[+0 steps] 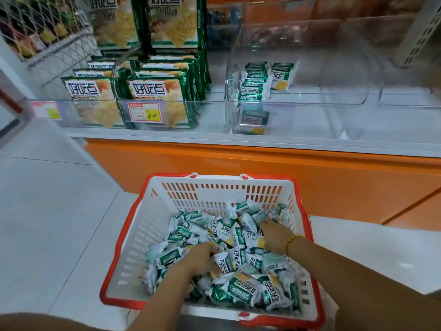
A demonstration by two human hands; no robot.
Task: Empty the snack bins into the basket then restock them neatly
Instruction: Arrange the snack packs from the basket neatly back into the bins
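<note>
On the shelf at the left stand large green cracker packs (95, 96) behind a price tag (144, 112). Below on the floor, the red-rimmed basket (130, 225) is full of snack packets (241, 290). The left hand (200, 259) curls its fingers around some of them. The right hand (276, 237), with a bracelet (292, 241), digs among them; whether it grasps any, I cannot tell. Further right on the shelf, the clear bin (310, 101) holds a few stacked packets (256, 84).
</note>
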